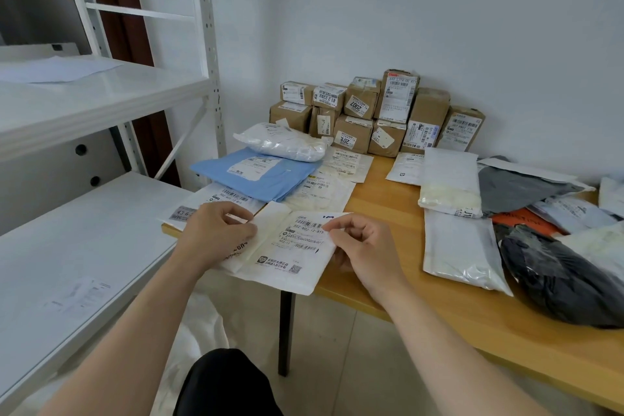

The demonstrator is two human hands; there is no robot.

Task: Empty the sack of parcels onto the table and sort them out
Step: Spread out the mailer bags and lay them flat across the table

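Observation:
A flat white mailer (pixel 287 260) with a barcode label lies over the near left corner of the wooden table (pixel 378 213), partly overhanging the edge. My left hand (pixel 216 233) pinches its left edge and my right hand (pixel 361 243) pinches its right edge. Behind it lie a blue mailer (pixel 260 176), a puffy white bag (pixel 283 142) and more flat white mailers (pixel 324 192). Brown cardboard boxes (pixel 378 115) are stacked against the wall. A white sack (pixel 199 331) lies crumpled on the floor below.
White metal shelving (pixel 101 98) stands at the left with a paper slip (pixel 79 294) on its lower shelf. On the right of the table lie white mailers (pixel 452 192), grey, orange and black bags (pixel 560 273). The table leg (pixel 286 331) stands near my knee.

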